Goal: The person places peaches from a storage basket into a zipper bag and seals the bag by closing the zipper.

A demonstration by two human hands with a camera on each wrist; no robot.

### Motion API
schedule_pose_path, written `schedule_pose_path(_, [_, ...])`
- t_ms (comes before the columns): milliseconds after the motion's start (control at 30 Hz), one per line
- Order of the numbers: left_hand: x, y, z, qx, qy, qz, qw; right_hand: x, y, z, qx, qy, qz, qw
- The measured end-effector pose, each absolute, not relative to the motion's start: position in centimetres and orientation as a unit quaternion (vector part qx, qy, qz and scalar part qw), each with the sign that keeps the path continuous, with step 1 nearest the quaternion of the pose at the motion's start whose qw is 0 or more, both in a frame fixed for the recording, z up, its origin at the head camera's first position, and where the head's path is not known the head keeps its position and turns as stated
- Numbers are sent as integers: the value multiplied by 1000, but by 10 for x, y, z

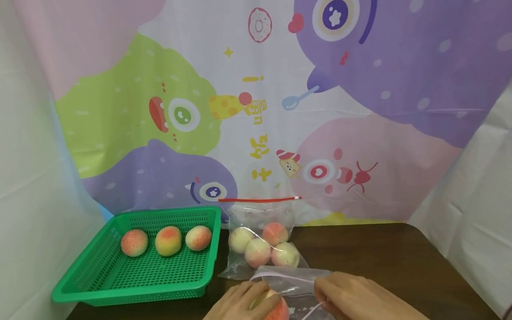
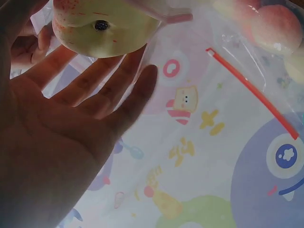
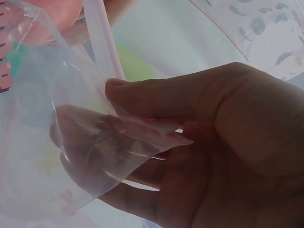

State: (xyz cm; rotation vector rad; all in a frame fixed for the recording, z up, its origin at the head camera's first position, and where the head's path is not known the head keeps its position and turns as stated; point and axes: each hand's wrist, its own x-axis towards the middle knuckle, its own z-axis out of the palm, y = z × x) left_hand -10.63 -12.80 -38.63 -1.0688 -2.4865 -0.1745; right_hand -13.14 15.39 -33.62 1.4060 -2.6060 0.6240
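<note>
My left hand (image 1: pixel 240 303) holds a peach (image 1: pixel 280 310) at the mouth of a clear zip bag with a pale pink seal (image 1: pixel 280 278). Its fingers lie along one side of the fruit, and the stem pit of the peach (image 2: pixel 101 25) shows in the left wrist view. On the other side, my right hand (image 1: pixel 354 293) pinches the bag's edge between thumb and fingers. Through the clear film (image 3: pixel 80 156), the right fingertips show in the right wrist view. The bag's mouth is spread apart; its lower part falls outside the head view.
Behind the hands stands a filled clear bag (image 1: pixel 240 218) with a red zip strip (image 1: pixel 260 200) and several peaches inside. A green basket (image 1: pixel 132 297) at the left holds three peaches (image 1: pixel 168 241). A printed cloth (image 1: pixel 264 58) hangs behind the dark table (image 1: pixel 380 253).
</note>
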Motion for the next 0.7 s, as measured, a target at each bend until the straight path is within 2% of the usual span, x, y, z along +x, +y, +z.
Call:
schedule_pose_path(233, [-102, -126, -385, -350, -916, -82, 180, -130, 153, -333, 461, -862, 207, 44])
schedule_pose_path(500, [-100, -124, -391, -339, -906, -91, 237, -129, 154, -333, 464, -860, 203, 61])
schedule_pose_path(567, [-101, -124, -392, -342, -904, -90, 242, -130, 154, -333, 461, -864, 199, 43])
schedule_pose_path(700, [-105, -127, -391, -359, -901, -71, 234, -130, 153, -333, 460, -867, 186, 49])
